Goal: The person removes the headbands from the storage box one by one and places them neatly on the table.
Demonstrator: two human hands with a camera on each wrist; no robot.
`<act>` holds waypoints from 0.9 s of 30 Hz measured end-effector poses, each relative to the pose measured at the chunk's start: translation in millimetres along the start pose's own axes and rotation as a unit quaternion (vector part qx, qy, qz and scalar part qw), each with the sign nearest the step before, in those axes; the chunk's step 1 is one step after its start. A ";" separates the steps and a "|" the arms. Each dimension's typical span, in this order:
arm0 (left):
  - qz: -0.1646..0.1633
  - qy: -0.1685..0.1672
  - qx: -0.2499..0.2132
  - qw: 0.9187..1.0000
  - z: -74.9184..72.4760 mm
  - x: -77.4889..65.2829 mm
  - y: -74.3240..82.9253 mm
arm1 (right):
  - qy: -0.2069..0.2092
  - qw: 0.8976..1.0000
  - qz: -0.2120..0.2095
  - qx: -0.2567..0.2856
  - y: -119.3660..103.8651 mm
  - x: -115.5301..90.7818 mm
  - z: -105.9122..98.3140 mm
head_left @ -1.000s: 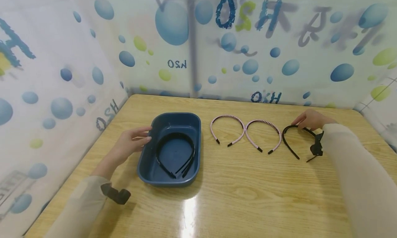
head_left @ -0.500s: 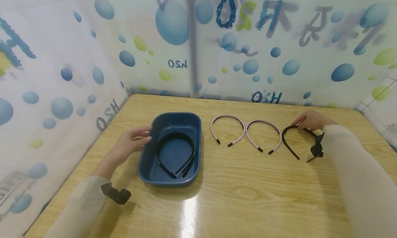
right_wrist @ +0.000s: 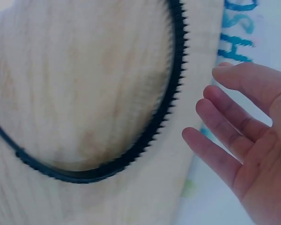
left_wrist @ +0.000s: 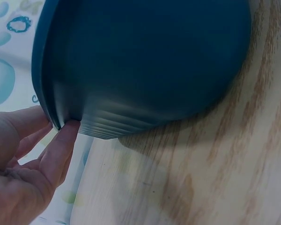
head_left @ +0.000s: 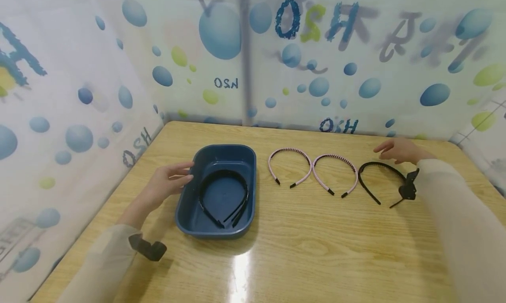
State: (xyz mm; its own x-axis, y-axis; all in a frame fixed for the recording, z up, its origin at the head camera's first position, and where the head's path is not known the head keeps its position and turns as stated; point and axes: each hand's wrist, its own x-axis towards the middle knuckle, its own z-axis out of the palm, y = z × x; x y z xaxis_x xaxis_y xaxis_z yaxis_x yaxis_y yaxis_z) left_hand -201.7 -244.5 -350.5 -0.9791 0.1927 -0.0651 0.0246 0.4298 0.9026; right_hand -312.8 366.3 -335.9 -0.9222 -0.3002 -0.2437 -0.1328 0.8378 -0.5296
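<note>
In the head view a blue plastic tub (head_left: 183, 206) stands on the table, with black headbands (head_left: 225, 170) lying inside. My left hand (head_left: 160, 186) is at the tub's left rim. The left wrist view shows fingers and thumb (left_wrist: 61, 145) on either side of that rim, pinching it. At the right, a black toothed headband (head_left: 373, 164) lies on the table. Just beyond it hovers my right hand (head_left: 403, 150), fingers apart and relaxed. The right wrist view shows a gap between the fingertips (right_wrist: 192, 134) and the headband's toothed edge.
Two pink headbands (head_left: 290, 149) (head_left: 335, 155) lie between the tub and the black headband, in one row with it. A patterned curtain (head_left: 261, 79) closes off the table's back and left side. The wooden table (head_left: 316, 241) extends in front.
My right hand has let go of the black headband and drawn slightly up and away from it. The headband stays on the table. My left hand has held its place at the tub.
</note>
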 end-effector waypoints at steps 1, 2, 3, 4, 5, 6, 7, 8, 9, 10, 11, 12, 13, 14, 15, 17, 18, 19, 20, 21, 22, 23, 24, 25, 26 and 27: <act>0.000 0.000 0.001 1.000 0.0 -0.3 0.2 | 0.000 1.000 -0.004 0.001 -3.6 0.0 -1.4; 0.000 0.001 0.001 1.000 0.0 -0.6 0.3 | -0.001 1.000 -0.009 0.004 -7.6 -0.1 -3.0; 0.001 0.001 0.001 1.000 0.1 -0.8 0.3 | 0.001 1.000 -0.017 0.005 -11.5 0.2 -4.1; 0.001 0.002 0.001 1.000 0.1 -0.9 0.2 | 0.002 1.000 -0.024 0.005 -15.6 0.7 -5.1; 0.002 0.002 0.000 1.000 0.2 -1.0 0.1 | 0.001 0.999 -0.032 0.006 -19.7 1.7 -5.9; 0.003 0.003 -0.001 1.000 0.3 -1.0 -0.1 | 0.001 0.999 -0.051 0.007 -22.4 3.9 -6.8; 0.004 0.004 -0.002 1.000 0.4 -1.1 -0.1 | -0.001 0.998 -0.059 0.006 -27.0 4.9 -7.0; 0.004 0.004 -0.002 1.000 0.5 -1.0 -0.3 | -0.003 0.998 -0.066 0.004 -31.5 6.2 -6.8; 0.005 0.004 -0.003 1.000 0.5 -0.9 -0.5 | -0.004 0.997 -0.072 0.000 -36.6 7.6 -6.2; 0.005 0.004 -0.003 1.000 0.6 -0.9 -0.5 | -0.006 0.997 -0.074 -0.003 -42.7 9.1 -5.2; 0.005 0.003 -0.004 1.000 0.6 -0.9 -0.5 | -0.007 0.997 -0.077 -0.006 -48.7 10.7 -4.2; 0.006 0.003 -0.004 1.000 0.7 -1.0 -0.4 | -0.007 0.997 -0.079 -0.011 -55.4 12.0 -2.6; 0.006 0.003 -0.003 1.000 0.8 -1.1 -0.4 | -0.008 0.997 -0.073 -0.016 -63.2 12.5 -0.6; 0.006 0.003 -0.003 1.000 1.0 -1.1 -0.3 | -0.007 0.997 -0.076 -0.019 -69.6 14.1 1.6; 0.007 0.003 -0.002 1.000 1.3 -1.3 -0.2 | -0.005 0.997 -0.078 -0.023 -75.2 16.0 3.9; 0.007 0.003 -0.002 1.000 1.8 -1.7 0.1 | -0.003 0.996 -0.085 -0.029 -84.4 20.8 8.3; 0.006 0.003 0.000 1.000 2.2 -1.9 0.3 | -0.003 0.996 -0.088 -0.029 -88.8 23.0 10.9; 0.007 0.002 0.000 1.000 2.5 -1.9 0.3 | -0.004 0.995 -0.091 -0.028 -92.2 25.6 13.3; 0.007 0.002 -0.001 1.000 2.8 -1.9 0.3 | -0.007 0.995 -0.093 -0.025 -96.0 28.1 15.7; 0.008 0.001 -0.001 1.000 3.1 -1.8 0.5 | -0.010 0.995 -0.095 -0.021 -99.7 30.6 17.8; 0.008 0.001 -0.002 1.000 3.3 -1.9 0.6 | -0.013 0.995 -0.098 -0.017 -103.8 33.0 19.9; 0.009 0.002 -0.002 1.000 3.3 -2.0 0.8 | -0.017 0.995 -0.101 -0.010 -108.6 35.0 22.1; 0.009 0.002 -0.001 1.000 3.3 -2.3 1.0 | -0.021 0.994 -0.105 -0.004 -113.5 37.1 24.0; 0.010 0.003 -0.001 1.000 3.1 -2.6 1.1 | -0.024 0.994 -0.108 0.001 -118.6 39.1 25.8; 0.010 0.004 0.001 1.000 2.9 -3.0 1.2 | -0.026 0.994 -0.110 0.006 -124.1 40.7 27.4; 0.010 0.006 0.002 1.000 2.6 -3.4 1.3 | -0.027 0.993 -0.113 0.008 -129.2 42.5 28.9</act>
State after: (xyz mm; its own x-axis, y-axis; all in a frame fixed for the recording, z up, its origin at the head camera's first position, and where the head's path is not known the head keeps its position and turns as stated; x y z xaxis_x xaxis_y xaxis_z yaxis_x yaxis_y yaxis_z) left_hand -197.8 -242.3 -350.2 -0.9807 0.1910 -0.0417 0.0453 0.4295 0.9019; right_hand -324.3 232.1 -301.2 -0.8487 -0.5044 -0.1593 -0.3288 0.7390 -0.5880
